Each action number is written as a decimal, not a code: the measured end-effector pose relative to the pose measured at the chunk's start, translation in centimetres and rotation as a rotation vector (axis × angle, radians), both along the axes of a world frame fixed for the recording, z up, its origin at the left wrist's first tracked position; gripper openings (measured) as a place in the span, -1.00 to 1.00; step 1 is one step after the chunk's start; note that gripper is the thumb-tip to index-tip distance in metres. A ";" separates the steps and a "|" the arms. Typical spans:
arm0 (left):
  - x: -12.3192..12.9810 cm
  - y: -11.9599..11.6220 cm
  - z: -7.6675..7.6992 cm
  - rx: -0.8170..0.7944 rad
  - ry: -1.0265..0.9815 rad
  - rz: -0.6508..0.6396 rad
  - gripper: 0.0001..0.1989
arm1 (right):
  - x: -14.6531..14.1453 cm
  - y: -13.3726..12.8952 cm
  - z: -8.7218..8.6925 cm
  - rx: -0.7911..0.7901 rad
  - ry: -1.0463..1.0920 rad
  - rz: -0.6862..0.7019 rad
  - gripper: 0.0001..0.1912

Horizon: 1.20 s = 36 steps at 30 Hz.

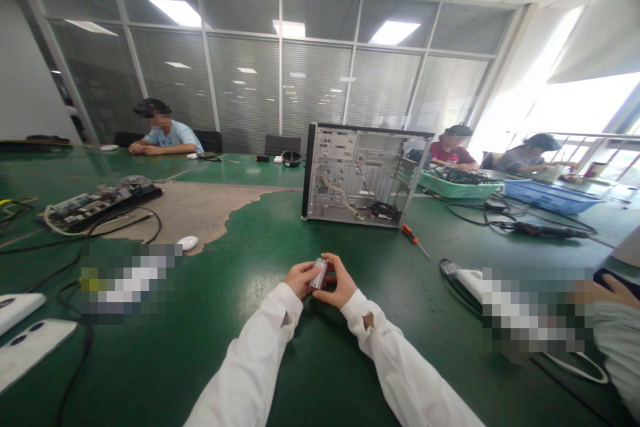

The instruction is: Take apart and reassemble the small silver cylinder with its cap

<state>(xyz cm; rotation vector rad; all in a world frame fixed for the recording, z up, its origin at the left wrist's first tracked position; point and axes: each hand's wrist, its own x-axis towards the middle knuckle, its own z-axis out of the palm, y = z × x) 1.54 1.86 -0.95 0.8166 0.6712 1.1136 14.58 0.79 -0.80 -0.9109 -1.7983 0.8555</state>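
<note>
Bench [425,320]: green top, bare grey-brown patch [205,203] left of centre where the surface is gone. Computer case [340,155] stands upright, side open. Screwdriver [411,235] lies just beside its lower right corner. Green basket [457,192] and blue basket [553,200] at far right, black cables in front. Left: two white phones [37,347], loose black cable [89,347]. White oval thing [187,243] at patch edge, can't identify.

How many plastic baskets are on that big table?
2 in view: a green basket right of the open computer case, and a blue basket farther right, beside the green one. The case might hide others.
</note>
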 end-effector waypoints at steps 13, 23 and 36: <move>-0.5 -0.1 0.6 -0.065 -0.008 -0.017 -0.56 | 0.7 1.5 -0.8 -0.219 0.180 0.195 -0.29; -0.4 -0.5 1.1 -0.065 -0.030 -0.037 -0.56 | 0.6 1.9 -1.1 -0.299 0.334 0.219 -0.29; -0.5 -0.3 0.9 -0.033 0.111 -0.099 -0.49 | 0.5 0.8 0.0 -0.588 0.437 0.218 -0.58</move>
